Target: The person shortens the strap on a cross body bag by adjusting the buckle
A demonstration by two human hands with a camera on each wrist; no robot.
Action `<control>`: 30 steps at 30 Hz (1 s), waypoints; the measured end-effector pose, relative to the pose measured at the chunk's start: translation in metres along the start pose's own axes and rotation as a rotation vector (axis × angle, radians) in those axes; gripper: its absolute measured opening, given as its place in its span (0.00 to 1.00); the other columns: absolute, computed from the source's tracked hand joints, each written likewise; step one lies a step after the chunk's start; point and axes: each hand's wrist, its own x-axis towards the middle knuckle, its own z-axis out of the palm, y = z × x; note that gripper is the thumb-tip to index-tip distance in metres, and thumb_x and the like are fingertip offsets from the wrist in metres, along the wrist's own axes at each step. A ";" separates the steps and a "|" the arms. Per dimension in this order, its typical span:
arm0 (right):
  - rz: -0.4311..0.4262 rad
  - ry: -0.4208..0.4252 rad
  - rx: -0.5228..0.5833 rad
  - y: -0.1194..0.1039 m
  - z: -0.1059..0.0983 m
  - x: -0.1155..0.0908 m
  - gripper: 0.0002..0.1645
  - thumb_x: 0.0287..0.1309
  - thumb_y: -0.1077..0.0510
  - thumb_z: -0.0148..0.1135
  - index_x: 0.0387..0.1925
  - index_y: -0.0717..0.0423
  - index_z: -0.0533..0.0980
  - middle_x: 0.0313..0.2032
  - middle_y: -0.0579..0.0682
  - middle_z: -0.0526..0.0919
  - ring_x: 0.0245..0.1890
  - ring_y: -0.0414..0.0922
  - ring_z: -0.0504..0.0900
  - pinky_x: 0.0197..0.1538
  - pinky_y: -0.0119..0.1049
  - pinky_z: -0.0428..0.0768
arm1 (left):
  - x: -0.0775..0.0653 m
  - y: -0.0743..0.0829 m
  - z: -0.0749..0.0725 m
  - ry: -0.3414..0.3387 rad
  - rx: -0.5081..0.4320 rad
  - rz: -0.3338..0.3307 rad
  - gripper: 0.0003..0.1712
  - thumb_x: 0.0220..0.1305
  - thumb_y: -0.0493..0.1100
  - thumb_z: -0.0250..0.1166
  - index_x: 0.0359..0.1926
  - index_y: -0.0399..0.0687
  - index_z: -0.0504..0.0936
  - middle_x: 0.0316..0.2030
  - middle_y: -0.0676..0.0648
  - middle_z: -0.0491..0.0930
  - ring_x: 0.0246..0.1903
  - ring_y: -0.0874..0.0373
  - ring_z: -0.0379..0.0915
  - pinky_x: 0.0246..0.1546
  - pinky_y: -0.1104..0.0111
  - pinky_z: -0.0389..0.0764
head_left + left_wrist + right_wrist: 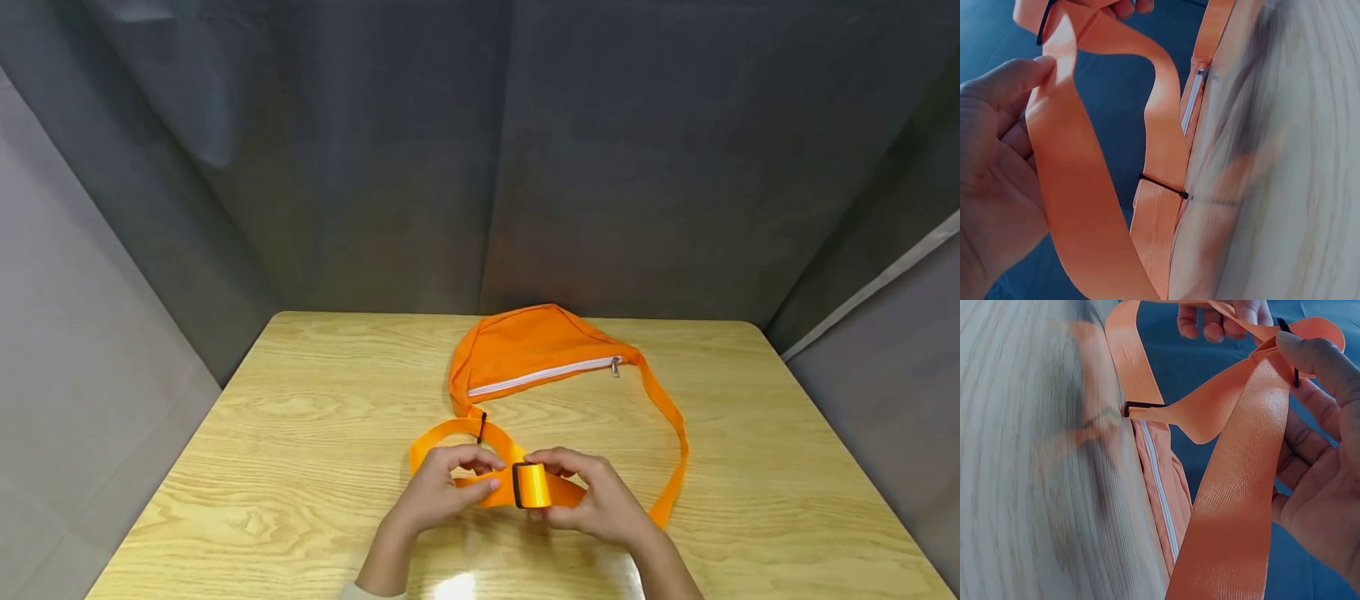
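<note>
An orange waist bag (543, 346) with a white zipper lies on the table, its orange strap (671, 417) looping toward me. Between my hands a black slide buckle (517, 486) is threaded with the strap, which bulges in a small loop (535, 486) on its right side. My left hand (442, 490) pinches the strap just left of this buckle, thumb in front. On the other side, my right hand (592, 496) pinches the strap beside the buckle, thumb and fingers on it. A second black buckle (1163, 186) sits on the strap nearer the bag.
The wooden table (300, 442) carries the bag near its far edge. Dark grey curtain (375, 167) hangs behind it, with lighter grey panels (82, 350) on both sides. A metal zipper pull (616, 367) hangs at the bag's right end.
</note>
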 end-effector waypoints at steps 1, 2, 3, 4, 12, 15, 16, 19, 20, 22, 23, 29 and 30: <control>0.001 0.004 -0.007 0.000 0.000 0.000 0.30 0.31 0.72 0.75 0.44 0.62 0.77 0.39 0.49 0.82 0.32 0.41 0.78 0.36 0.38 0.76 | -0.001 0.000 -0.001 0.002 -0.001 -0.008 0.08 0.58 0.40 0.66 0.40 0.50 0.83 0.33 0.53 0.82 0.33 0.61 0.75 0.41 0.57 0.73; 0.004 0.006 -0.013 0.000 -0.001 0.000 0.31 0.30 0.72 0.75 0.44 0.62 0.77 0.39 0.49 0.82 0.31 0.41 0.78 0.36 0.38 0.75 | -0.002 0.000 -0.003 0.004 -0.002 -0.017 0.07 0.58 0.40 0.66 0.40 0.50 0.83 0.33 0.53 0.82 0.33 0.60 0.75 0.40 0.57 0.72; 0.011 0.008 -0.017 0.000 -0.001 0.000 0.31 0.30 0.72 0.75 0.44 0.61 0.77 0.39 0.49 0.82 0.31 0.42 0.78 0.37 0.38 0.75 | -0.003 0.000 -0.005 0.007 0.002 -0.026 0.07 0.58 0.40 0.66 0.40 0.50 0.83 0.33 0.53 0.82 0.33 0.60 0.74 0.40 0.57 0.72; 0.017 0.010 -0.020 0.000 -0.002 -0.001 0.31 0.30 0.72 0.75 0.44 0.61 0.77 0.39 0.49 0.82 0.31 0.42 0.78 0.37 0.37 0.75 | -0.004 0.000 -0.007 0.008 0.005 -0.037 0.07 0.58 0.40 0.66 0.39 0.51 0.83 0.33 0.53 0.81 0.33 0.60 0.74 0.40 0.57 0.72; 0.032 0.009 -0.002 0.003 -0.002 -0.002 0.30 0.32 0.71 0.75 0.45 0.62 0.77 0.39 0.48 0.82 0.31 0.42 0.78 0.37 0.38 0.75 | -0.009 -0.001 -0.015 -0.008 0.002 -0.101 0.08 0.57 0.39 0.67 0.39 0.53 0.83 0.31 0.57 0.80 0.33 0.59 0.74 0.39 0.58 0.72; 0.033 0.001 0.015 0.003 -0.001 -0.001 0.30 0.32 0.71 0.75 0.45 0.62 0.77 0.39 0.48 0.82 0.31 0.43 0.78 0.37 0.38 0.75 | -0.007 -0.003 -0.012 -0.012 0.008 -0.073 0.08 0.57 0.38 0.67 0.39 0.52 0.83 0.30 0.55 0.80 0.33 0.59 0.74 0.39 0.59 0.73; 0.031 -0.003 0.022 0.002 0.000 0.000 0.30 0.32 0.71 0.75 0.45 0.62 0.77 0.39 0.48 0.82 0.31 0.43 0.78 0.37 0.38 0.75 | -0.006 -0.003 -0.011 -0.016 0.008 -0.059 0.08 0.57 0.38 0.67 0.39 0.52 0.83 0.30 0.55 0.80 0.33 0.59 0.74 0.39 0.59 0.73; 0.017 -0.018 0.038 0.000 0.001 0.002 0.29 0.33 0.71 0.75 0.45 0.62 0.77 0.39 0.49 0.82 0.32 0.45 0.79 0.38 0.39 0.75 | 0.000 -0.003 -0.005 -0.033 0.011 -0.003 0.08 0.57 0.39 0.67 0.39 0.51 0.83 0.30 0.54 0.80 0.33 0.60 0.74 0.41 0.59 0.74; 0.011 -0.023 0.043 0.000 0.002 0.003 0.29 0.33 0.71 0.75 0.45 0.62 0.77 0.39 0.49 0.82 0.32 0.46 0.79 0.38 0.39 0.75 | 0.002 -0.002 -0.004 -0.039 0.012 0.011 0.08 0.57 0.39 0.66 0.39 0.51 0.82 0.30 0.54 0.80 0.32 0.60 0.74 0.41 0.59 0.74; 0.006 -0.029 0.049 0.000 0.003 0.004 0.29 0.33 0.72 0.75 0.44 0.62 0.77 0.38 0.50 0.82 0.32 0.47 0.79 0.38 0.40 0.76 | 0.004 -0.001 -0.002 -0.046 0.019 0.025 0.07 0.57 0.39 0.66 0.39 0.51 0.82 0.30 0.55 0.79 0.32 0.61 0.74 0.41 0.58 0.74; 0.005 -0.032 0.048 0.000 0.003 0.004 0.29 0.33 0.72 0.75 0.44 0.62 0.77 0.38 0.50 0.82 0.32 0.47 0.79 0.38 0.40 0.75 | 0.005 0.000 -0.001 -0.046 0.022 0.026 0.07 0.57 0.39 0.66 0.38 0.51 0.82 0.30 0.56 0.79 0.32 0.61 0.74 0.40 0.57 0.74; 0.019 -0.034 0.019 0.000 0.002 0.003 0.29 0.34 0.70 0.75 0.45 0.62 0.77 0.38 0.49 0.82 0.31 0.46 0.79 0.37 0.39 0.76 | 0.002 0.004 -0.004 -0.023 0.045 -0.008 0.08 0.54 0.32 0.66 0.36 0.47 0.82 0.29 0.54 0.80 0.30 0.62 0.73 0.39 0.59 0.74; 0.021 -0.032 0.013 0.000 0.001 0.003 0.29 0.34 0.70 0.75 0.45 0.62 0.77 0.38 0.49 0.82 0.31 0.46 0.79 0.38 0.39 0.76 | 0.001 0.007 -0.005 -0.019 0.049 -0.016 0.08 0.54 0.31 0.66 0.36 0.45 0.83 0.28 0.52 0.80 0.30 0.61 0.73 0.38 0.59 0.74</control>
